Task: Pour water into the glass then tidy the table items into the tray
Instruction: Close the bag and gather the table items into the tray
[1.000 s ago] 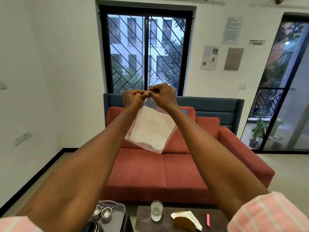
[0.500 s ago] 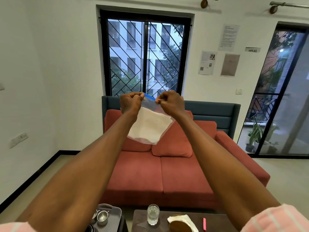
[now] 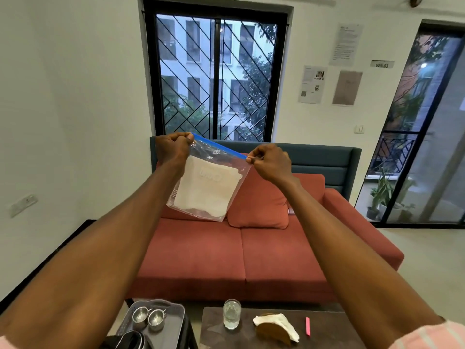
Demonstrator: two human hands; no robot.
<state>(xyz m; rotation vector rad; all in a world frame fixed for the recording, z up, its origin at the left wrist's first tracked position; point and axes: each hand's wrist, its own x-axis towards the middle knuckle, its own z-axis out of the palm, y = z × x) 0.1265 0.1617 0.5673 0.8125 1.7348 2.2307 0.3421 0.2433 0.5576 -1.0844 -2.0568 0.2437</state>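
I hold a clear zip bag (image 3: 208,187) with white napkins inside up in front of me. My left hand (image 3: 173,148) pinches the left end of its blue seal strip and my right hand (image 3: 270,161) pinches the right end. Far below, a glass (image 3: 231,314) with water stands on the dark table (image 3: 327,336). A grey tray (image 3: 173,331) to the left carries two small steel cups (image 3: 149,318) and a dark object at its near end. A wooden napkin holder (image 3: 273,329) with a white napkin and a pink strip (image 3: 307,326) lie on the table.
A red sofa (image 3: 239,258) with a cushion stands behind the table, under a barred window. A glass door and potted plants are at the right. White walls close the left side.
My hands have moved apart along the top of the bag, so the blue seal strip now shows stretched between them. The view has tilted slightly.
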